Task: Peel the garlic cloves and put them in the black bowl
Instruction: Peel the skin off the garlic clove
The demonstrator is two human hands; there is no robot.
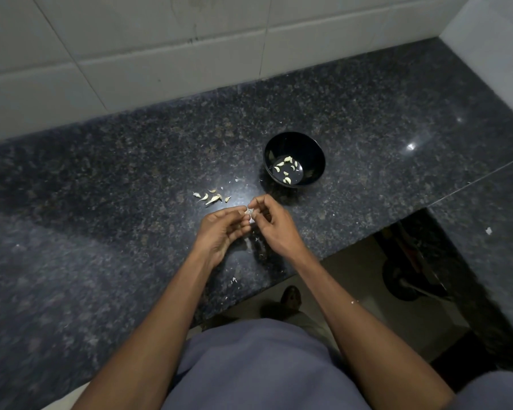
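Both hands meet above the dark granite countertop (pixel 101 202): the left hand (pixel 224 232) and the right hand (pixel 271 224) each pinch the same small garlic clove (pixel 250 212) between fingertips, fingers curled around it. Just beyond them to the left lies a loose cluster of unpeeled garlic cloves (pixel 212 198). Beyond and to the right stands the black bowl (pixel 314 155), with several peeled cloves (pixel 286 170) on its bottom.

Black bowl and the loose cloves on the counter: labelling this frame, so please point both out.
black bowl (pixel 314 149): head view, inner far wall.
loose cloves (pixel 213 199): head view, largest clove of the cluster.
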